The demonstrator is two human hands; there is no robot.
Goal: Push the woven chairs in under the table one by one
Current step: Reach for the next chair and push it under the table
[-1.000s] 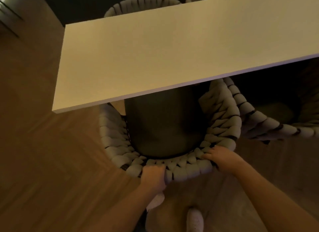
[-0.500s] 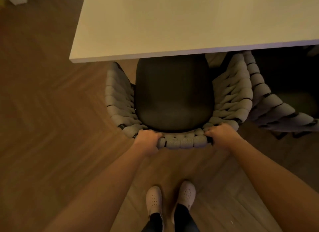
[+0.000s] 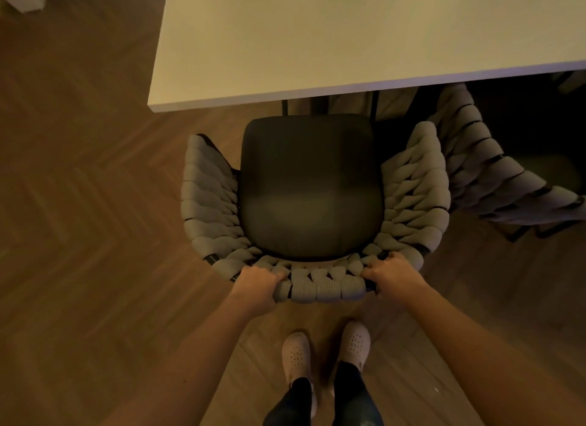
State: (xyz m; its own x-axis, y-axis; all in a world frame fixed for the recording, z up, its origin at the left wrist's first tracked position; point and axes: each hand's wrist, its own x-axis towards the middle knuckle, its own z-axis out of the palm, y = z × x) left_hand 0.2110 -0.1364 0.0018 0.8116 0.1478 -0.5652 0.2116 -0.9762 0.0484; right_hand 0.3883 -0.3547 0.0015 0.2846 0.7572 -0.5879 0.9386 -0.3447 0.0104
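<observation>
Head view: the chair point(image 3: 312, 184) is being gripped at its backrest by both hands — left hand point(image 3: 258, 286), right hand point(image 3: 391, 278) — and its arms risk being knocked against the table point(image 3: 317, 54) edge.

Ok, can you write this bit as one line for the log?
left hand: gripping chair back | right hand: gripping chair back | seat: outside table edge | second chair: beside, right

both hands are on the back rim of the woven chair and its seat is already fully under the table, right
Not quite. Both the left hand and right hand do grip the woven chair at its back rim, but the head view shows its seat fully clear of the table.
</observation>
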